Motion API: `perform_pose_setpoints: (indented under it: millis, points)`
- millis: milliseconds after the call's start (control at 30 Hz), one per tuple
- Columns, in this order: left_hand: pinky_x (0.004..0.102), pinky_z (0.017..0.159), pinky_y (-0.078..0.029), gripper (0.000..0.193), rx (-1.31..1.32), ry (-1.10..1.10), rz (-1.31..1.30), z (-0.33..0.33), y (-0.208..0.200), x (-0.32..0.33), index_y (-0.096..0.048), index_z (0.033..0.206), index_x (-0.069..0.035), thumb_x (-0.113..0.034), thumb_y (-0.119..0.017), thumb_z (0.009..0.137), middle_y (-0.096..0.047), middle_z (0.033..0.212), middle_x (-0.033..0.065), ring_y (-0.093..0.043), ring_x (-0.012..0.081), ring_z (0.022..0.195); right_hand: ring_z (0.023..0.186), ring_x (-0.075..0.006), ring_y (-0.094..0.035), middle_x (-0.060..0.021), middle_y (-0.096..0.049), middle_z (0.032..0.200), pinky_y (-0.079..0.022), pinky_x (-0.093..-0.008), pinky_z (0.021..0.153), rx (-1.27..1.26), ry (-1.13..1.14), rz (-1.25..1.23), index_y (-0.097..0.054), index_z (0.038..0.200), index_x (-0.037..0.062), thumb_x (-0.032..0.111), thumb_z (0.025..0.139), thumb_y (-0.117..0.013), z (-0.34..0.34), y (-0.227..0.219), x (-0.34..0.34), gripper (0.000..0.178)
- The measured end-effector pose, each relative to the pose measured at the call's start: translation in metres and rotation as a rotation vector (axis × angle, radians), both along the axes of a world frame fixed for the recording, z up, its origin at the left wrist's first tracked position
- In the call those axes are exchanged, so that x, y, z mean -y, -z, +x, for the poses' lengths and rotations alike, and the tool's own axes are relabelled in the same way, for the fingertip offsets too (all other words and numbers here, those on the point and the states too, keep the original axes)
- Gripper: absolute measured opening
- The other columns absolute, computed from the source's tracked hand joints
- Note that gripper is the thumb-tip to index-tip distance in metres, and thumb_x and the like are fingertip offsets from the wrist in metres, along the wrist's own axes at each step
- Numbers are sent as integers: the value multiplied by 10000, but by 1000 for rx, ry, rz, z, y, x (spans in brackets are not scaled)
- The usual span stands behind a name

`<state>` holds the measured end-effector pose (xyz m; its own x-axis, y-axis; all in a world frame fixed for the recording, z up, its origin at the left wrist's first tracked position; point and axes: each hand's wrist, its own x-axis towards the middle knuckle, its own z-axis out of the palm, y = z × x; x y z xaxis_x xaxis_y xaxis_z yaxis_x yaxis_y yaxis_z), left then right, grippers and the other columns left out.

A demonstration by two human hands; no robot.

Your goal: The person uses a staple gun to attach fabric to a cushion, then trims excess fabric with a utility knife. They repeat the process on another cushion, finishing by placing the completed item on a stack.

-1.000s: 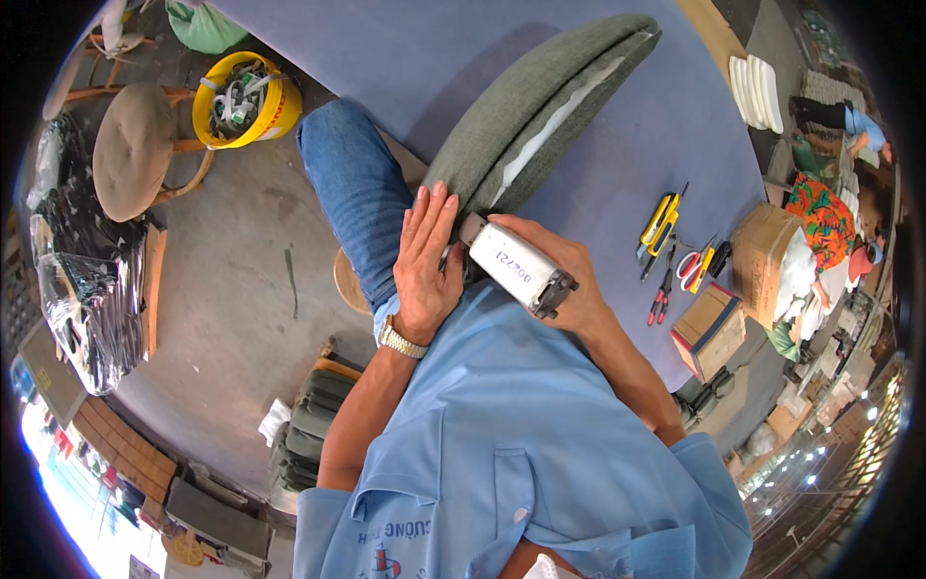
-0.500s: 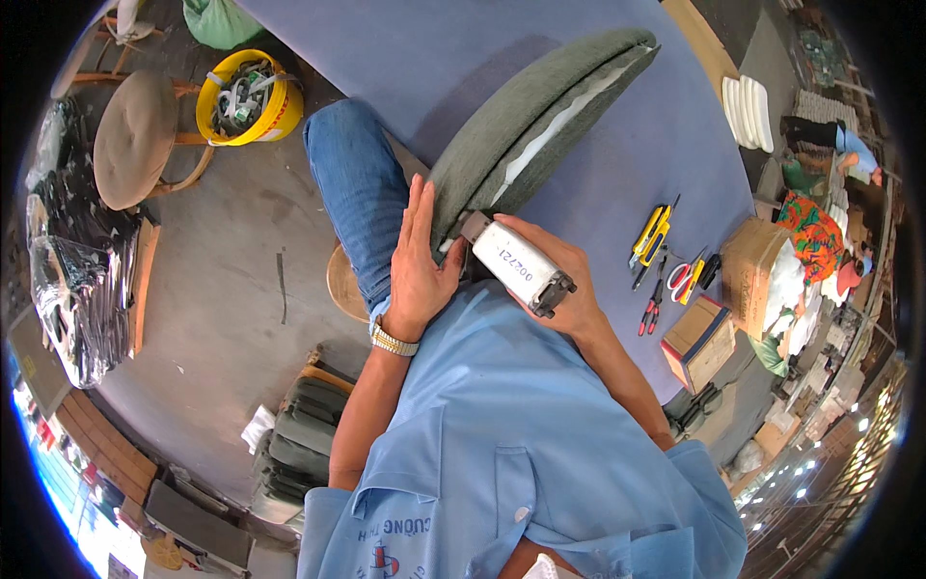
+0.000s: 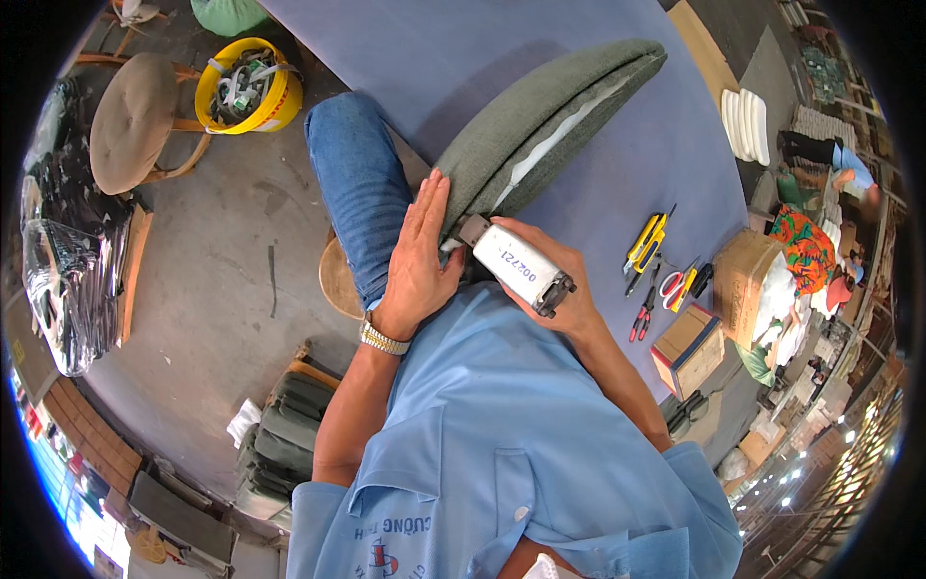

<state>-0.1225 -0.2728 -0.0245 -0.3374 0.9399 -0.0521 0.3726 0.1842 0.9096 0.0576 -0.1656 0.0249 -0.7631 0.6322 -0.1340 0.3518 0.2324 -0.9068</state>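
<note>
A curved, dark green upholstered cushion [image 3: 540, 121] stands on the table edge close to my body, with a white strip of filling showing along its open seam. My left hand [image 3: 417, 253] lies flat against the cushion's near left end, fingers stretched out and thumb toward the tool. My right hand [image 3: 571, 280] grips a silver-white staple gun [image 3: 521, 261], seen from above. Its dark nose meets the cushion's near end beside my left thumb. The fingers wrapped round its handle are mostly hidden beneath the body.
On the blue-grey tabletop [image 3: 598, 193], right of the cushion, lie a yellow cutter [image 3: 644, 243], red-handled pliers [image 3: 643, 314], scissors [image 3: 675, 286] and a small box [image 3: 687, 351]. A yellow bucket of scraps [image 3: 283, 101] and a round-seat chair [image 3: 135, 121] stand at left. Another person works far right.
My left hand has turned slightly and now presses its fingers over the cushion's side. The cushion has tilted a little, its seam gap narrowing in view. The staple gun stays at the near end.
</note>
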Motion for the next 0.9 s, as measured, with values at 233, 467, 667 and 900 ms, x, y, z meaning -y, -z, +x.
perform_pose_setpoints:
  millis: [233,467,667,900]
  points:
    - [471,1253,-280,968,-16,-5,10,7,12,2,-286,1606,-37,111,-690,739,-292,1664,196,-271,355,1550,1085,-286,-726,-136,-705,1272,-557,-337,921,49,10,-109,-574,1420,64,177,752,-780,-5,-7,2,708]
    - [399,1207,-369,958,47,-41,12,-7,6,1,-300,1598,-37,82,-719,745,-325,1646,208,-360,378,1501,1069,-257,-726,-141,-711,1247,-552,-323,916,10,13,-18,-591,1412,47,83,771,-777,-8,-1,6,669]
    - [405,1219,-355,967,58,-53,26,-6,7,-1,-306,1599,-45,119,-694,729,-350,1645,188,-383,354,1495,1086,-241,-723,-143,-712,1245,-549,-316,930,-29,-8,45,-609,1395,35,19,781,-781,-6,-2,4,638]
    - [398,1230,-331,935,58,-20,6,-4,6,0,-315,1583,0,87,-726,748,-335,1635,230,-351,368,1508,1120,-279,-716,-160,-706,1275,-560,-357,927,-24,-23,32,-593,1424,41,198,783,-787,-1,3,4,688]
